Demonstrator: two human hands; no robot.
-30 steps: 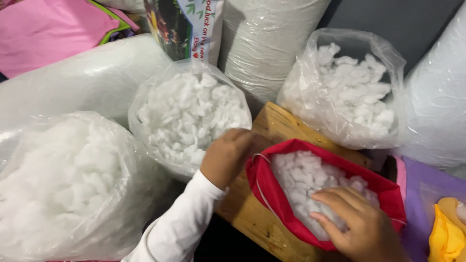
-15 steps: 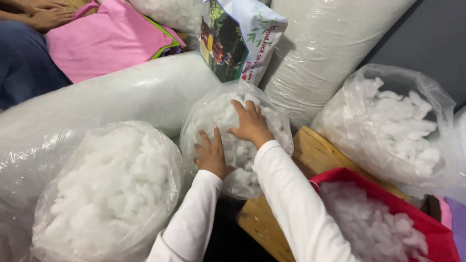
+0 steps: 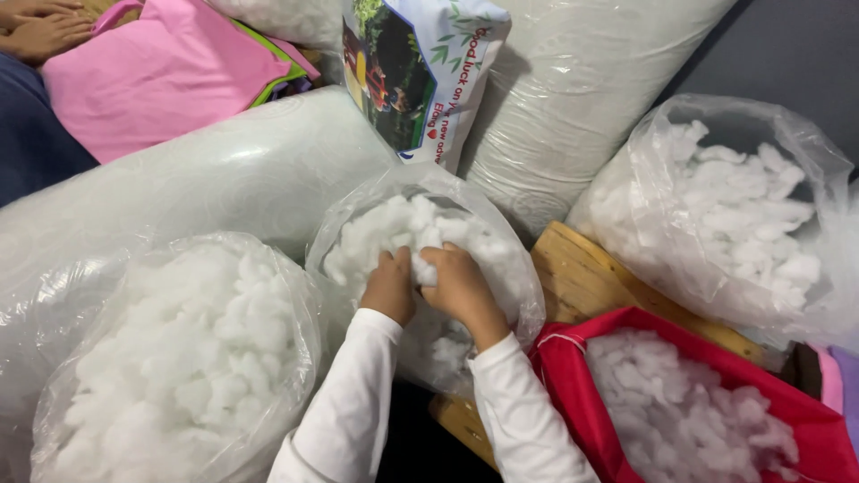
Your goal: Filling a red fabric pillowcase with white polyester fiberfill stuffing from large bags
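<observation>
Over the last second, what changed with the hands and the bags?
Both hands left the red bag; the left hand and right hand now dig into the middle clear bag, gripping white stuffing. The bags themselves stayed put.

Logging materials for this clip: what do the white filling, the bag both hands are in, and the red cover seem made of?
White filling: soft fluffy fibre clumps, likely polyester stuffing, matte. Bag: thin clear plastic film, glossy and wrinkled. Red cover: woven fabric by its look, matte, with a stitched edge. Left hand and right hand dig into the filling.
</observation>
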